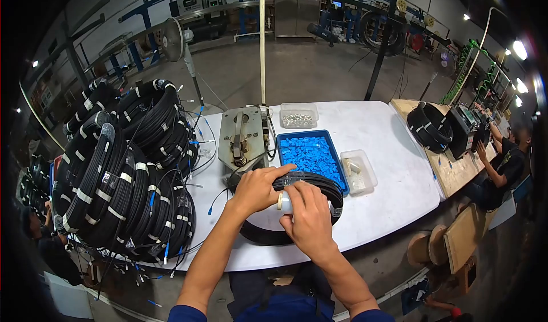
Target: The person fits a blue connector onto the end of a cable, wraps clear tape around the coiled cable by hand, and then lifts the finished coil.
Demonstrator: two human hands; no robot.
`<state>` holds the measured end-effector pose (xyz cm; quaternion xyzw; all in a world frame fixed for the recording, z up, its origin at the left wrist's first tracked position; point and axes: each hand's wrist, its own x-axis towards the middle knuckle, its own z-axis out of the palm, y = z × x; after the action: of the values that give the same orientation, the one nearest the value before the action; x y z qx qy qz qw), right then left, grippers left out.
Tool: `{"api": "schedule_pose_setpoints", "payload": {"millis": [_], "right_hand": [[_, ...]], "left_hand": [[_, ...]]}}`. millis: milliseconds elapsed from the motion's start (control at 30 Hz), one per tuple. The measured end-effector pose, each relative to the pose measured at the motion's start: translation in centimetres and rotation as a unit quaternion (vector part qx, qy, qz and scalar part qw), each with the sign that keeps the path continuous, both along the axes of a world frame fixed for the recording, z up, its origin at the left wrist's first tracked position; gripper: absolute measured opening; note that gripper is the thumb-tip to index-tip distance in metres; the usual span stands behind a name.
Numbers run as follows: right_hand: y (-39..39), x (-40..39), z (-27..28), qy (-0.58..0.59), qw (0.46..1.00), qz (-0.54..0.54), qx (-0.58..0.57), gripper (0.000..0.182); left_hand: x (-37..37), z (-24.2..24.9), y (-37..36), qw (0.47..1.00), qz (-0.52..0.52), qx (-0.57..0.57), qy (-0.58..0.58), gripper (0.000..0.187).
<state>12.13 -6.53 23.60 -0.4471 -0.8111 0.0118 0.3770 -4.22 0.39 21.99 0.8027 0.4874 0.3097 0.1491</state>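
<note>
A coil of black cable (268, 234) lies at the front of the white table, close to my body. My left hand (255, 192) is closed over the coil's far left side, its fingers across the cable strands. My right hand (311, 216) grips a small roll of tape (285, 202) with a pale core, inside the coil's ring. Shiny clear wrap (294, 177) shows round the cable strands just beyond both hands. The fingertips of my right hand are partly hidden.
Left of me rises a large pile of black cable coils (114, 185). A metal press (242, 133) stands behind my left hand. A blue tray (302, 133) of blue parts and two clear containers (298, 108) are beyond the coil. People work at both sides.
</note>
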Motion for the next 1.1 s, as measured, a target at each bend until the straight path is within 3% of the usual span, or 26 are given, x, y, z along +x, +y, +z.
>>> {"api": "schedule_pose_setpoints", "payload": {"millis": [100, 500, 800, 867, 900, 967, 1067, 1100], "right_hand": [[0.0, 0.1, -0.5, 0.001, 1.0, 0.004, 0.013, 0.057], [-1.9, 0.5, -2.3, 0.022, 0.999, 0.028, -0.042, 0.058], [-2.6, 0.5, -3.9, 0.151, 0.987, -0.043, -0.01, 0.062], [-2.1, 1.1, -4.9, 0.242, 0.96, 0.048, -0.134, 0.06], [-2.0, 1.3, -5.1, 0.242, 0.96, 0.047, -0.135, 0.06], [-1.8, 1.7, -5.4, 0.4, 0.823, 0.149, -0.373, 0.058], [-1.1, 2.3, -6.6, 0.441, 0.791, 0.211, -0.367, 0.056], [-0.8, 2.5, -7.2, 0.444, 0.789, 0.247, -0.345, 0.046]], "left_hand": [[-0.5, -1.3, 1.2, 0.999, -0.023, 0.03, -0.005, 0.053], [-0.4, -0.4, 0.6, 1.0, 0.017, -0.024, 0.009, 0.06], [-0.2, -0.4, 0.4, 1.0, -0.003, -0.007, 0.006, 0.058], [-0.3, -0.4, 0.4, 1.0, -0.006, -0.005, 0.004, 0.058], [-0.4, -0.4, 0.4, 1.0, -0.012, -0.002, -0.006, 0.057], [-0.4, -0.4, 0.5, 1.0, -0.02, 0.002, -0.018, 0.057], [-0.7, -0.1, 0.4, 1.0, -0.02, 0.005, -0.014, 0.056], [-0.6, 0.1, 0.2, 1.0, -0.022, 0.009, -0.018, 0.053]]}}
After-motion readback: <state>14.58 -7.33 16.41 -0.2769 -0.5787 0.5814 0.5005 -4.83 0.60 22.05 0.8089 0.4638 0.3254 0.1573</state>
